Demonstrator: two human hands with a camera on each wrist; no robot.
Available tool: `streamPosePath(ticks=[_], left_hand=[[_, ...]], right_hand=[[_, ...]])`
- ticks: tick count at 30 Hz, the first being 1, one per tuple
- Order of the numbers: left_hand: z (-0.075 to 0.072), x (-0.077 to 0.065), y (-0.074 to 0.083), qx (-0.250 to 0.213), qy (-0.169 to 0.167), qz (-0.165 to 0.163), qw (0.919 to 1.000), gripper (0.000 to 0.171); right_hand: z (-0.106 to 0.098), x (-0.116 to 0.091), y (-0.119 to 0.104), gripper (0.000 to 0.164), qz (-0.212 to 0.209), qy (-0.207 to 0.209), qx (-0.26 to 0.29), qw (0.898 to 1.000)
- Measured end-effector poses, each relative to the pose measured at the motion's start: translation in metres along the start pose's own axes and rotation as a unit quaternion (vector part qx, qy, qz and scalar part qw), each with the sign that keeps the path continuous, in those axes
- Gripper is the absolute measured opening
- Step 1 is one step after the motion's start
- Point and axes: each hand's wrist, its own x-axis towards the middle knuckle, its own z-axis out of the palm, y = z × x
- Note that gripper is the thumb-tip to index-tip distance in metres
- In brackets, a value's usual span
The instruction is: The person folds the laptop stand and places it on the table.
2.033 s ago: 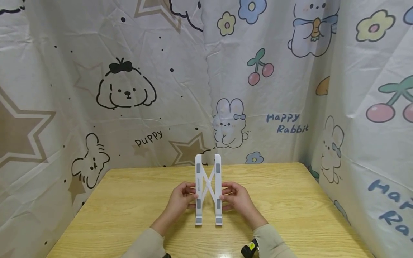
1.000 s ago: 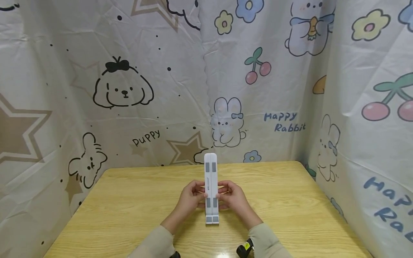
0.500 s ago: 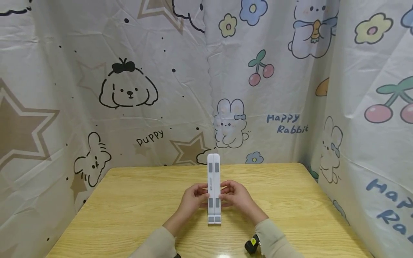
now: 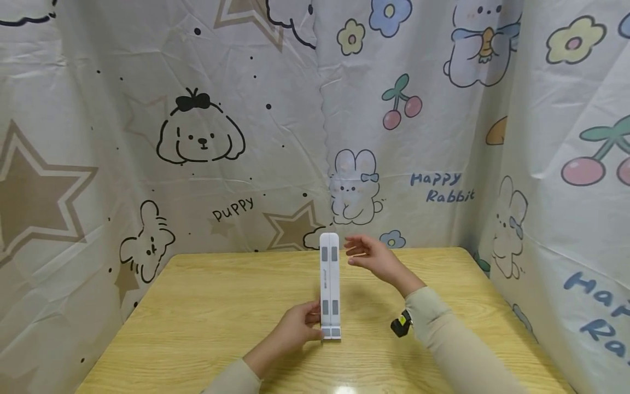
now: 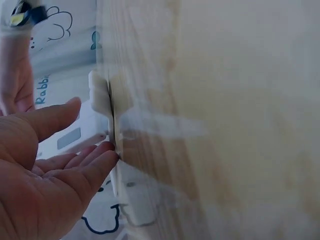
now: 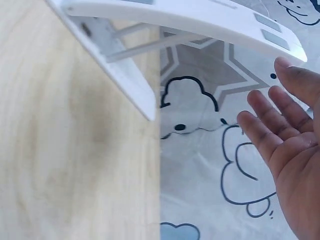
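Note:
A white folding laptop stand [image 4: 330, 284] with grey pads stands at mid-table, its two long arms side by side. The right wrist view shows the stand [image 6: 200, 22] from the side, raised in a wedge over its base, with struts between. My left hand [image 4: 294, 328] is at its lower left, thumb by the front lip. In the left wrist view the fingers of the left hand [image 5: 55, 190] are extended near the stand's base, thumb apart. My right hand [image 4: 376, 260] is off the stand, right of its upper end; the palm of this hand [image 6: 295, 150] shows, fingers loosely bent.
The wooden table [image 4: 221, 290] reaches out on both sides of the stand. Behind it and to the sides hangs a printed curtain [image 4: 275, 137]. A black wrist camera [image 4: 401, 324] sits on the right sleeve.
The stand's arms, apart with crossed struts showing two seconds ago, were pushed together. Since then my right hand has let go and moved up and away; my left hand has slid down toward the lip.

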Motion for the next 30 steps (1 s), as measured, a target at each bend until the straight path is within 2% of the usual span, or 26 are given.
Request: streamPosePath(ticks=[3, 6, 9, 13, 17, 20, 22, 27, 30], left_hand=[[0.003, 0.000, 0.000, 0.001, -0.002, -0.007, 1.0000, 0.079], [0.008, 0.000, -0.001, 0.017, 0.004, -0.003, 0.9998, 0.082], [0.013, -0.001, 0.000, 0.057, 0.019, 0.016, 0.9981, 0.087], [0.017, -0.005, 0.005, 0.120, 0.041, 0.035, 0.9914, 0.091], [0.017, -0.006, 0.008, 0.174, 0.057, 0.036, 0.9823, 0.085], [0.016, -0.005, 0.007, 0.199, 0.060, 0.035, 0.9776, 0.082], [0.015, -0.004, 0.004, 0.202, 0.055, 0.032, 0.9774, 0.084], [0.006, 0.001, -0.004, 0.180, 0.017, 0.041, 0.9827, 0.087], [-0.001, 0.004, -0.006, 0.181, -0.014, 0.042, 0.9824, 0.084]], right_hand=[[-0.009, 0.011, -0.008, 0.055, -0.021, -0.038, 0.012, 0.999], [-0.016, 0.020, -0.015, 0.057, -0.032, -0.072, 0.003, 0.997], [-0.019, 0.025, -0.020, 0.057, -0.035, -0.093, -0.026, 0.995], [-0.017, 0.031, -0.025, 0.054, -0.034, -0.103, -0.041, 0.993], [-0.014, 0.034, -0.025, 0.051, -0.040, -0.101, -0.036, 0.993], [-0.014, 0.035, -0.024, 0.048, -0.037, -0.087, -0.033, 0.995], [-0.014, 0.034, -0.024, 0.045, -0.030, -0.072, -0.031, 0.996], [-0.016, 0.030, -0.022, 0.039, -0.034, -0.033, -0.045, 0.998], [-0.019, 0.024, -0.019, 0.038, -0.049, -0.021, -0.063, 0.997]])
